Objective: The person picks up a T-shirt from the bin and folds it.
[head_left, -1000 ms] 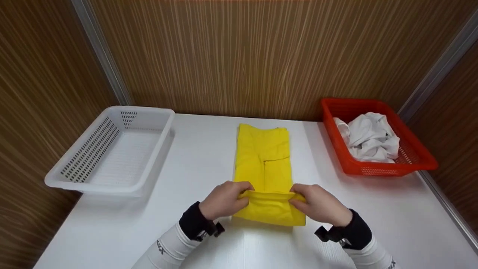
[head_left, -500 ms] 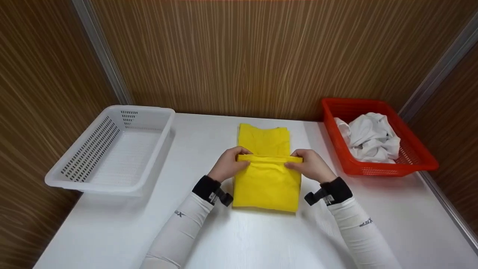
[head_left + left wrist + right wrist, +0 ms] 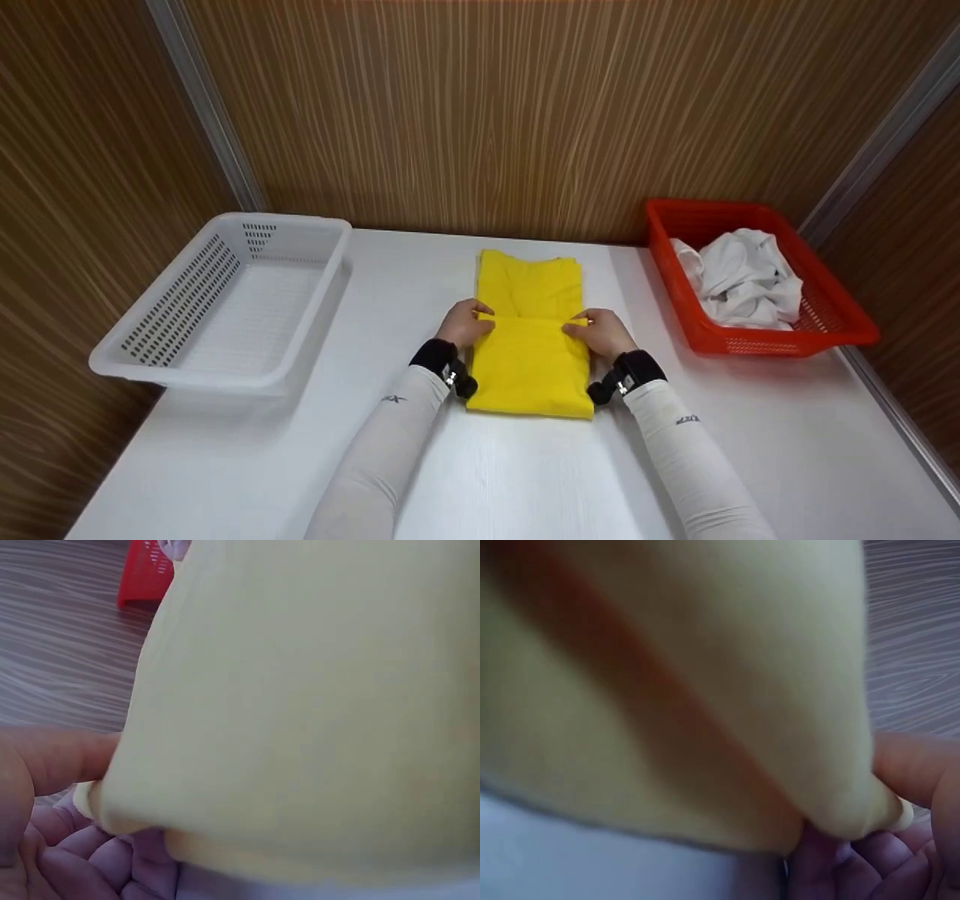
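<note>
A folded yellow T-shirt [image 3: 531, 367] lies lengthwise on the white table, its near part doubled over toward the far end. At the left end of the fold's far edge, my left hand [image 3: 461, 324] pinches a corner between thumb and fingers. Opposite it, the right hand [image 3: 606, 334] grips the other corner the same way. Close up, the left wrist view has the thumb [image 3: 71, 757] on top of the cloth and curled fingers beneath. The right wrist view catches the yellow fabric [image 3: 780, 690] sagging in a slanting crease, its corner between thumb and fingers.
On the left stands a white perforated plastic basket [image 3: 300, 330] with nothing in it. A red basket [image 3: 675, 289] at the right holds a crumpled white cloth [image 3: 742, 277]. Wood-grain panels [image 3: 480, 112] enclose the table [image 3: 405, 277] at the back and sides.
Both hands have carried the shirt's near edge away from the body, folding it over the far part. In the last half second they drew slightly closer together and the doubled part flattened.
</note>
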A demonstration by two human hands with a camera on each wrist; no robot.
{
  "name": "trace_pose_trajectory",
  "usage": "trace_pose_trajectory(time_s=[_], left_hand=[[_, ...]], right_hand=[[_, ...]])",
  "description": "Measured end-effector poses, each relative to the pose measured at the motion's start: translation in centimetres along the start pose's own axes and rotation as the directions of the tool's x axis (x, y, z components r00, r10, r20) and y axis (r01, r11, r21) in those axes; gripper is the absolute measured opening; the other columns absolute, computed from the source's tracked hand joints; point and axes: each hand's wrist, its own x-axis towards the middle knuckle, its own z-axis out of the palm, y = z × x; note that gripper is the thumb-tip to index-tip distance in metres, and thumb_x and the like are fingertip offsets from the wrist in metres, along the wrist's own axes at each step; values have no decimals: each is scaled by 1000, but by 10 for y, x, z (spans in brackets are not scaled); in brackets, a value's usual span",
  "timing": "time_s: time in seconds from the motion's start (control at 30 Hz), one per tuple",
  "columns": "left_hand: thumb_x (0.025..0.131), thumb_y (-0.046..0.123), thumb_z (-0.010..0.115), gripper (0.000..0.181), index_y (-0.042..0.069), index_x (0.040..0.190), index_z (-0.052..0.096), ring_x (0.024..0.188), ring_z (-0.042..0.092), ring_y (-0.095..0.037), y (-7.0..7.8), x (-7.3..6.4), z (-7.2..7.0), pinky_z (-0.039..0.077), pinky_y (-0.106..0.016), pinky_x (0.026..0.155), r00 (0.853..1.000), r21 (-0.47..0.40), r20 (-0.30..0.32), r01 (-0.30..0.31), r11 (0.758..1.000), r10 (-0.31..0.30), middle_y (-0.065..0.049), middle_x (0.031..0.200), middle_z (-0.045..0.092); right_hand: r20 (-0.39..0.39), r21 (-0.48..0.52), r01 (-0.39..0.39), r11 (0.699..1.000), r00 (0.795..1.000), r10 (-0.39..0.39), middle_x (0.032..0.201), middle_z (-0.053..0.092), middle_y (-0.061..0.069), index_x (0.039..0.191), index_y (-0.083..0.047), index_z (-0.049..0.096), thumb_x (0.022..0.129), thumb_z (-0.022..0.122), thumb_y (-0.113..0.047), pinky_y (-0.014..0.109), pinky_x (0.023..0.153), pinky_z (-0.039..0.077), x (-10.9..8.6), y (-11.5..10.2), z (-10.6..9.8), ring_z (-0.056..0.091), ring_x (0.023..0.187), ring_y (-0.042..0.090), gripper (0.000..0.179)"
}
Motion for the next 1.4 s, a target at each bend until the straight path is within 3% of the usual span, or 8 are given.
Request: trace_pose_trajectory(time_s=[0.33,0.47,0.57,0.67,0.8,1.0,1.23,1.4], left_hand=[[100,18,65,22,3,116,65,77,61,-16,-8,-3,-10,52,-25,67,996,-94,-57,68,993,-73,-12,102,69],[105,20,56,26,3,124,58,74,66,-15,-16,-14,-19,55,-24,63,993,-228,-30,101,968,-111,-15,102,70],[105,21,55,29,3,128,53,76,65,-16,-22,-31,-27,52,-23,63,993,-245,-12,112,963,-118,-15,103,69],[105,21,55,26,3,123,56,70,60,-16,-26,-51,-34,47,-24,58,995,-174,31,101,980,-97,-12,96,68],[104,23,58,24,2,102,69,58,56,-15,-27,-75,-39,45,-24,53,985,-24,156,78,997,-73,-5,76,66],[102,28,63,38,6,73,72,52,51,-12,-27,-92,-37,39,-22,50,958,141,278,27,990,-66,1,59,58],[98,29,69,37,7,68,72,48,50,-9,-30,-95,-32,37,-20,46,938,138,342,5,990,-53,2,56,58],[98,25,70,34,6,70,72,49,51,-8,-29,-96,-30,39,-19,48,938,138,347,-35,990,-15,3,58,59]], right_hand=[[-53,24,-9,1000,999,10,92,65,4,120,2,63,100,66,-30,20,64,51,-5,4,-5,59,72,10,38],[-67,127,-30,991,997,39,94,67,7,127,1,53,105,58,-33,23,62,53,-20,10,-10,64,71,10,41],[-83,106,12,994,997,-3,97,69,10,130,1,50,105,56,-30,24,58,50,-38,15,-13,65,71,12,39],[-40,51,35,998,999,-33,94,71,11,124,1,55,104,58,-26,27,55,48,-60,19,-16,64,68,15,34],[116,-16,33,999,993,-31,83,71,8,109,0,65,102,62,-27,28,57,51,-86,21,-20,62,64,17,28],[329,-56,88,995,942,-65,71,67,2,93,-2,72,98,70,-34,27,57,52,-102,27,-22,59,59,14,33],[374,-22,71,997,926,-58,67,67,1,88,-1,73,96,73,-31,24,51,50,-104,30,-18,58,52,11,32],[371,-23,78,997,926,-64,66,68,1,88,-1,73,96,73,-28,23,51,49,-104,30,-18,57,51,11,28]])
